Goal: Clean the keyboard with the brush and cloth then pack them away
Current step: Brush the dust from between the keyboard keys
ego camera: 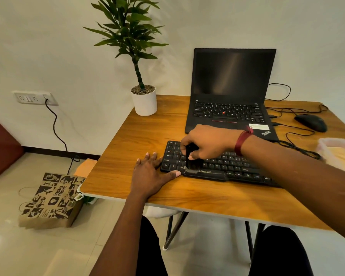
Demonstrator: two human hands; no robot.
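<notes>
black brush (191, 156) gripped in right hand (209, 142) on keyboard (227, 166); left hand (149, 174) flat, empty

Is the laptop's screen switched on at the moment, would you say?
No, the open black laptop behind the black keyboard shows a dark, blank screen.

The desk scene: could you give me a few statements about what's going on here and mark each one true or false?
1. The right hand holds a black brush on the keyboard. True.
2. The left hand is lifted in the air. False: it lies flat on the table, thumb against the keyboard's left corner.
3. The laptop screen is dark. True.
4. The mouse sits left of the plant pot. False: it is right of the laptop.
</notes>
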